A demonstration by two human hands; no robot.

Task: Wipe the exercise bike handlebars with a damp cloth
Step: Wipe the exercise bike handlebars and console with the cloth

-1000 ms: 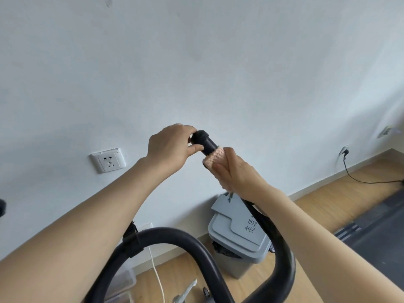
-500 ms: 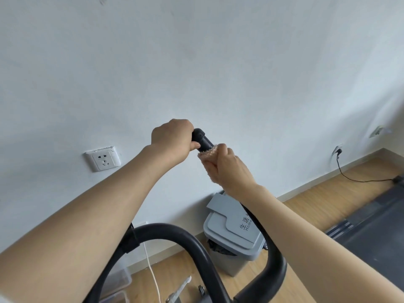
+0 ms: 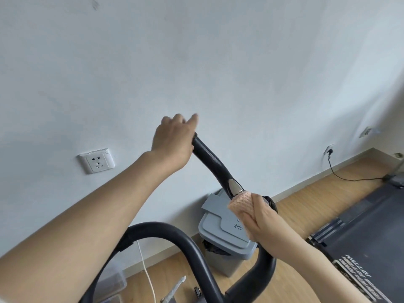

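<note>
Moved since half a second ago: the cloth [image 3: 242,202] and the right hand [image 3: 265,221] have slid from just under the bar's tip down to a spot directly below the metal sensor plate [image 3: 235,185]. Item, handlebar [image 3: 207,157]: black, rising obliquely toward the wall, its upper stretch now bare between the two hands. Item, cloth: pink, textured, wrapped round the bar. Item, right hand: grip clamped on the cloth and, through it, on the bar. Item, left hand [image 3: 173,141]: palm over the bar's top end, where it was before; fingers blurred and loosely bent, one raised; whether this grip is clamped on the tip or loose cannot be told. Item, second bar [image 3: 166,231]: black loop in the foreground, no cloth on it. Surroundings: wall socket [image 3: 97,160], grey lidded bin [image 3: 227,235] on the wooden floor [image 3: 306,193] behind the bar, treadmill deck [image 3: 371,248] to the right. Progress, as a judgement: one downward pass over the upper section of this bar looks done. The lower bend beneath the right hand and the whole foreground loop appear left to wipe, so the task is likely no more than partway through.
</note>
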